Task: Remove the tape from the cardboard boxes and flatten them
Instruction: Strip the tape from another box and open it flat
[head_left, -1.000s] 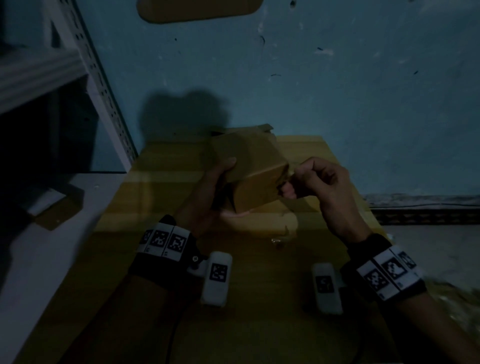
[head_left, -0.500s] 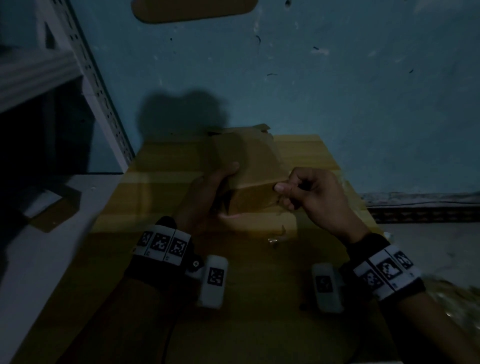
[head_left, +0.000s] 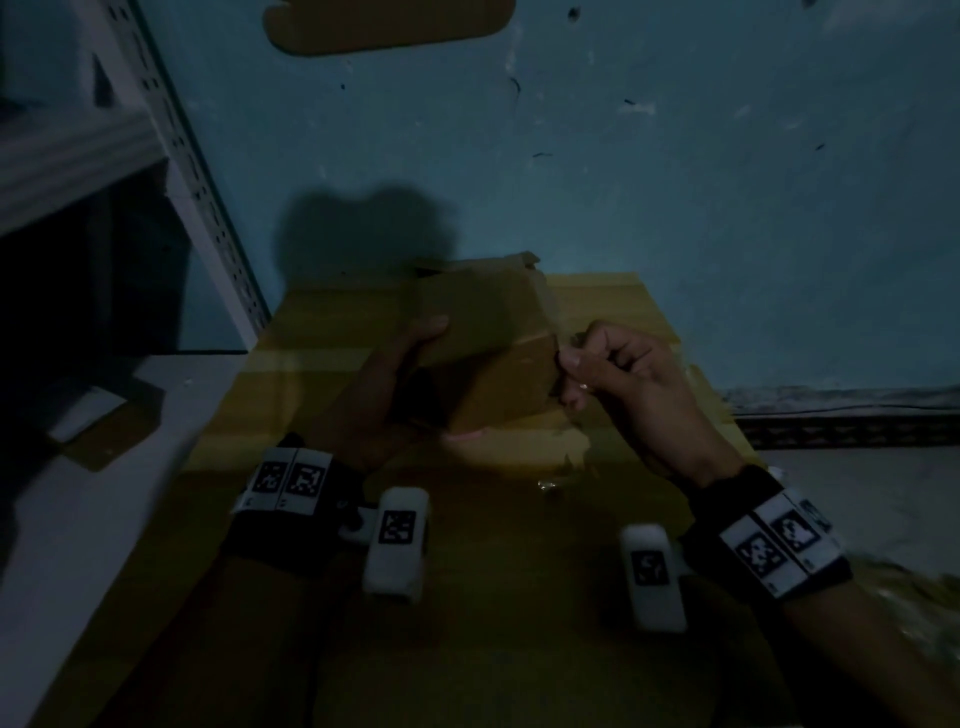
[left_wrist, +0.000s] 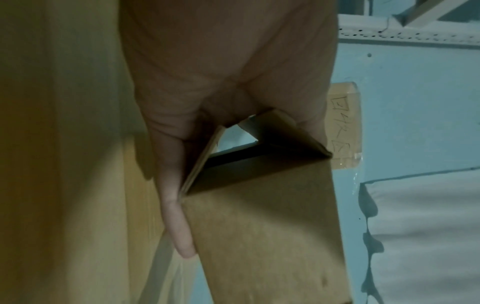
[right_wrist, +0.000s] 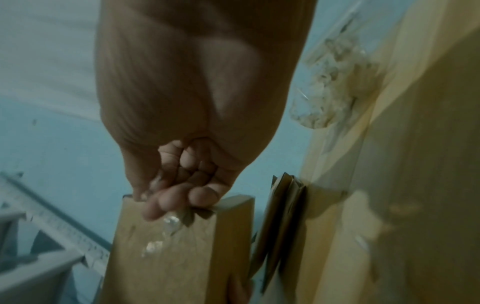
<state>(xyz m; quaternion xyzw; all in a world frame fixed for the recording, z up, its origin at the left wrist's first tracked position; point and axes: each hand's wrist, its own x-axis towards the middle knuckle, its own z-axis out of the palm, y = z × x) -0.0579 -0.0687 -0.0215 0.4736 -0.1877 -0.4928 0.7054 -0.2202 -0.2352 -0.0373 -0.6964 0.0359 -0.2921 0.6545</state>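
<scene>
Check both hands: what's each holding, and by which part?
Left hand grips the cardboard box by its left side, thumb on top. Right hand pinches clear tape at the box's right edge, peeling it.

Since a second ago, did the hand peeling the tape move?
Yes, a little. The right hand dipped toward the near edge of the table, then came back up beside the cardboard box, ending close to where it started.

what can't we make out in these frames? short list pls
- Head view: clear tape on the cardboard box lost in the dark.
- Right wrist: right hand covers the tape end; grip blurred.
- Left wrist: left hand hides the box's near end.
- Wall label: writing illegible.
</scene>
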